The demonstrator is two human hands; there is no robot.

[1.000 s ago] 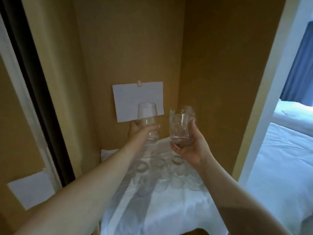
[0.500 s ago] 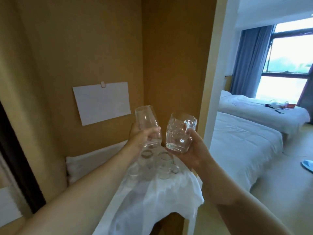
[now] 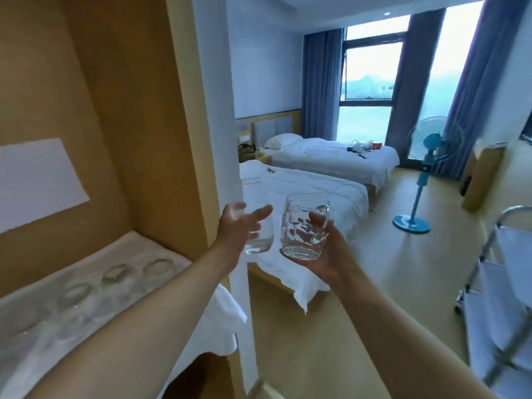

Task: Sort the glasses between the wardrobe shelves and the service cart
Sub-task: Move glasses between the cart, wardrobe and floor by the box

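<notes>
Clear glass in each grip: left hand (image 3: 240, 226) holds a smooth tumbler (image 3: 259, 237), right hand (image 3: 322, 254) a dimpled tumbler (image 3: 305, 228); several glasses (image 3: 115, 276) remain shelved, and the service cart (image 3: 501, 283) seems bare.

Two bare forearms, no sleeves, rings or watch

Hotel twin rm, by the look of it. Two single beds w/ white linen: near bed (image 3: 311, 197) and far bed (image 3: 331, 156), each made up alike, padded headboard (image 3: 273, 129) on the wall behind. Big window (image 3: 368, 90) w/ blue curtains (image 3: 321, 84) floor to ceiling. Blue pedestal fan (image 3: 426, 156) on the pale floor. Built-in wooden wardrobe (image 3: 121, 110) at left, its shelf (image 3: 95, 272) lined w/ white cloth & a row of glasses (image 3: 118, 273). Metal service cart (image 3: 495, 283) at right edge – housekeeping kit.
</notes>
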